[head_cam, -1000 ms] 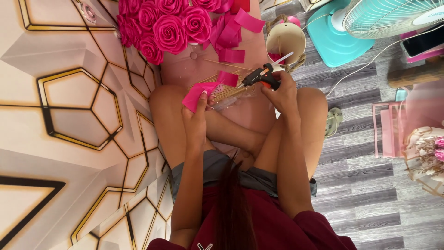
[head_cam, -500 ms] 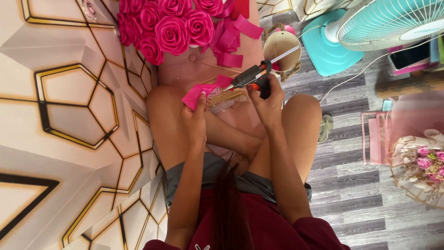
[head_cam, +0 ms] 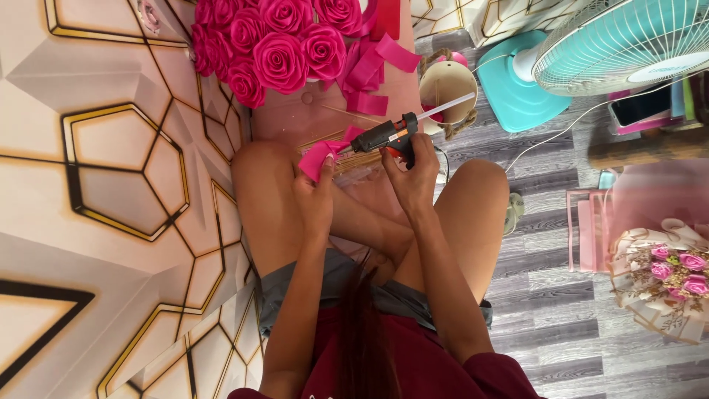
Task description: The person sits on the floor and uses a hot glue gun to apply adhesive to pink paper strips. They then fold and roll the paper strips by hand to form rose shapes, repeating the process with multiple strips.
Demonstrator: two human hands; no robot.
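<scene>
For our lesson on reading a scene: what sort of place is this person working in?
Probably a home craft corner on the floor: ribbon roses piled ahead, a glue gun in the right hand, and a turquoise standing fan on the grey plank floor.

We see a black glue gun (head_cam: 384, 137) with an orange trigger touching a hot-pink ribbon piece (head_cam: 319, 157). The ribbon roses (head_cam: 277, 41) share that pink. The fan (head_cam: 628, 41) is turquoise, the floor (head_cam: 554, 310) grey wood-grain, the wall panel (head_cam: 111, 170) cream with gold-and-black hexagons.
</scene>
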